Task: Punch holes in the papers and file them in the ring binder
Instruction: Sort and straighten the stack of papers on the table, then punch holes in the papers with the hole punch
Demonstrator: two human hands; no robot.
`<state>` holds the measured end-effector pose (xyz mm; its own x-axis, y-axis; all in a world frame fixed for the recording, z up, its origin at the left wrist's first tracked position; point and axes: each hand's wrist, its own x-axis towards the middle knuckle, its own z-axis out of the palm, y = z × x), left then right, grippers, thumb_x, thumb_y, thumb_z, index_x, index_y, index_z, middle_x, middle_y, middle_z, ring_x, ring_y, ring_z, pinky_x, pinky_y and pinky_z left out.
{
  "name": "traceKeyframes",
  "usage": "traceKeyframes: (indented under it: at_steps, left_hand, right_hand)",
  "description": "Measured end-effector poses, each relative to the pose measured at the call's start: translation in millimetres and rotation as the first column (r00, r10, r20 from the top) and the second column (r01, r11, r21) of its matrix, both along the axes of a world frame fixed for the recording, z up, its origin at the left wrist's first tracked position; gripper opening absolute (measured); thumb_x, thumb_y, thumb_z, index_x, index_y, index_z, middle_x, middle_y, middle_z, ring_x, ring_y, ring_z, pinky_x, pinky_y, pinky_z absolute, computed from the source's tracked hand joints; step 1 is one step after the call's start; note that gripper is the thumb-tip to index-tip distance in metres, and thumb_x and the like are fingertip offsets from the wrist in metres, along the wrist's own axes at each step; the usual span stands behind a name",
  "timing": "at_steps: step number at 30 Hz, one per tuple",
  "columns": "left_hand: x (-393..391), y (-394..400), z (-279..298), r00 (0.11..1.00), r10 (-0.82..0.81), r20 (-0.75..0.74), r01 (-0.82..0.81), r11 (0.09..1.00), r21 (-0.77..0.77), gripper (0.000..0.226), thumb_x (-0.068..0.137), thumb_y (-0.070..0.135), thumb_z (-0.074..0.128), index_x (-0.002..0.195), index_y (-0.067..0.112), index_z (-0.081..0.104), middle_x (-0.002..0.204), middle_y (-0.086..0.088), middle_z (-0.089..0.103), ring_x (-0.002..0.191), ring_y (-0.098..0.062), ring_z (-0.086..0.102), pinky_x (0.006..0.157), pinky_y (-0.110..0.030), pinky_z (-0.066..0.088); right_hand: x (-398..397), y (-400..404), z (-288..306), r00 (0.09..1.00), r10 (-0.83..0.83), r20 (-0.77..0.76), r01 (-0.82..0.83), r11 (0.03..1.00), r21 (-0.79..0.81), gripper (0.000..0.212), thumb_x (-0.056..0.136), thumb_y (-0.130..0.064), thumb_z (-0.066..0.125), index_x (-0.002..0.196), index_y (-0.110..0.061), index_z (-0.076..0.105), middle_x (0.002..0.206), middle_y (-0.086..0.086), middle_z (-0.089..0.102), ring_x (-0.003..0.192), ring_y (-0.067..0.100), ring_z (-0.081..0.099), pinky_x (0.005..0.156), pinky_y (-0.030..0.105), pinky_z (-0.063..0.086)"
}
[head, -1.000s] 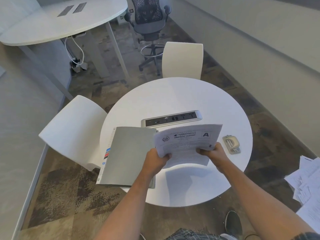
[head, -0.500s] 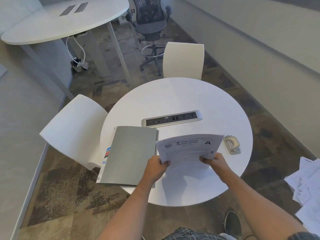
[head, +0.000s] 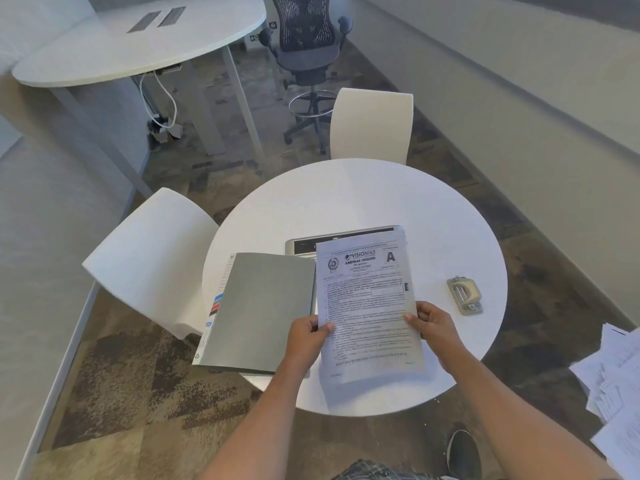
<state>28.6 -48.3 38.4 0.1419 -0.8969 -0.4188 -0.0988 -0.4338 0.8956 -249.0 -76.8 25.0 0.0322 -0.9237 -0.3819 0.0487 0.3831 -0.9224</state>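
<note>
Behind the held papers, the power strip is half hidden.

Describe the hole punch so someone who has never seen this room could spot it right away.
Find the round white table in the middle of the floor. On its right side, past the right hand that grips the paper, sits the hole punch. It is the only small beige and metal object there, lying apart from the grey binder on the left.
</note>
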Motion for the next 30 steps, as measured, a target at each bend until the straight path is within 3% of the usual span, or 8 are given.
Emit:
traceKeyframes:
  at_steps: [3, 7, 9, 14, 20, 24, 28, 30]
  left_hand:
    - [4, 3, -4, 0.984, 0.070, -0.162, -0.055, 0.994, 0.093, 0.015, 0.094, 0.008, 0.071, 0.108, 0.007, 0.076, 0.095, -0.004, 0.081, 0.079, -0.016, 0.078, 0.062, -0.025, 0.060]
    - [0, 5, -12, 0.940, 0.034, -0.338, 0.005, 0.993, 0.114, 0.031, 0.095, 0.010, 0.070, 0.126, 0.009, 0.068, 0.120, -0.009, 0.076, 0.112, -0.029, 0.072, 0.096, -0.047, 0.057]
    - [-7, 6, -17, 0.948, 0.023, -0.316, 0.014, 0.993, 0.116, 0.035, 0.096, 0.007, 0.068, 0.130, 0.008, 0.065, 0.124, -0.007, 0.074, 0.117, -0.027, 0.070, 0.105, -0.049, 0.052]
    - [-8, 6, -25, 0.966, 0.069, -0.251, -0.033, 0.989, 0.147, 0.031, 0.095, 0.009, 0.071, 0.125, 0.008, 0.069, 0.117, -0.006, 0.077, 0.112, -0.029, 0.072, 0.101, -0.051, 0.055]
    - [-2, 5, -41, 0.986, 0.157, -0.058, -0.139, 0.960, 0.241, 0.007, 0.095, 0.011, 0.070, 0.102, 0.013, 0.070, 0.106, -0.013, 0.078, 0.092, -0.029, 0.074, 0.082, -0.042, 0.059]
    - [-4, 6, -48, 0.982, 0.181, 0.053, -0.189, 0.944, 0.270, 0.006, 0.098, 0.013, 0.064, 0.094, 0.011, 0.069, 0.097, -0.011, 0.077, 0.083, -0.025, 0.071, 0.075, -0.038, 0.058]
    - [-9, 3, -54, 0.972, 0.179, 0.151, -0.214, 0.941, 0.261, 0.013, 0.098, 0.015, 0.064, 0.087, 0.011, 0.070, 0.092, -0.010, 0.077, 0.080, -0.025, 0.072, 0.068, -0.033, 0.062]
    - [-11, -2, -58, 0.968, 0.174, 0.182, -0.218, 0.941, 0.260, 0.010, 0.096, 0.017, 0.068, 0.087, 0.012, 0.070, 0.091, -0.008, 0.077, 0.083, -0.026, 0.073, 0.073, -0.039, 0.065]
  right_hand:
    - [2, 2, 2, 1.000, -0.016, 0.011, 0.016, 0.999, 0.040, 0.019, 0.099, -0.010, 0.063, 0.118, -0.012, 0.068, 0.106, 0.008, 0.078, 0.098, 0.031, 0.075, 0.075, 0.040, 0.062]
    - [10, 5, 1, 0.996, 0.064, 0.057, -0.069, 0.993, 0.101, 0.024, 0.100, -0.018, 0.063, 0.124, -0.022, 0.061, 0.112, 0.008, 0.076, 0.098, 0.029, 0.075, 0.083, 0.047, 0.061]
    - [15, 7, -6, 0.995, 0.087, 0.049, -0.093, 0.988, 0.127, 0.027, 0.099, -0.017, 0.065, 0.125, -0.020, 0.060, 0.115, 0.009, 0.075, 0.098, 0.030, 0.075, 0.082, 0.048, 0.061]
    - [16, 12, -25, 0.997, 0.014, -0.081, -0.004, 0.993, 0.121, 0.026, 0.094, -0.009, 0.070, 0.119, -0.013, 0.064, 0.108, 0.009, 0.076, 0.094, 0.030, 0.076, 0.087, 0.052, 0.060]
    - [14, 10, -37, 0.935, 0.127, -0.330, -0.069, 0.981, 0.181, 0.021, 0.097, -0.008, 0.062, 0.116, -0.013, 0.069, 0.103, 0.001, 0.076, 0.092, 0.021, 0.073, 0.086, 0.042, 0.060]
    - [11, 6, -34, 0.811, 0.193, -0.553, -0.123, 0.979, 0.161, 0.028, 0.095, -0.015, 0.067, 0.123, -0.014, 0.065, 0.089, -0.004, 0.067, 0.083, 0.013, 0.065, 0.063, 0.020, 0.047]
    - [5, 1, -37, 0.763, 0.146, -0.630, -0.077, 0.988, 0.136, 0.029, 0.091, -0.020, 0.072, 0.118, -0.014, 0.063, 0.087, -0.003, 0.068, 0.076, 0.006, 0.063, 0.057, 0.017, 0.042]
    - [4, -3, -41, 0.741, 0.159, -0.652, -0.089, 0.986, 0.139, 0.028, 0.092, -0.020, 0.072, 0.118, -0.014, 0.063, 0.086, -0.003, 0.066, 0.077, 0.007, 0.064, 0.059, 0.020, 0.045]
